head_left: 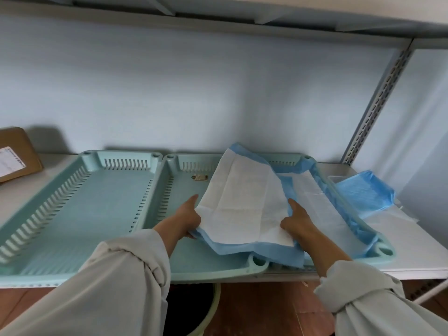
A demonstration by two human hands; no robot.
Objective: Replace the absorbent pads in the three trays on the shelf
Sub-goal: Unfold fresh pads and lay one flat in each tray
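Observation:
Three pale green slotted trays stand side by side on the white shelf. The left tray point(80, 209) is bare inside. The middle tray point(184, 260) shows a bare floor on its left. A blue-edged white absorbent pad point(240, 202) is lifted over the middle tray's right part. My left hand point(188, 218) grips the pad's near left edge and my right hand point(297, 220) grips its right side. The right tray point(385, 253) holds another pad point(322, 204), spread with blue edges over the rim.
A folded blue stack of pads point(363, 192) lies on the shelf at the far right. A brown cardboard box point(14, 154) stands at the back left. A green bin point(194, 309) sits on the floor below the shelf. A slotted metal upright point(373, 107) rises at the right.

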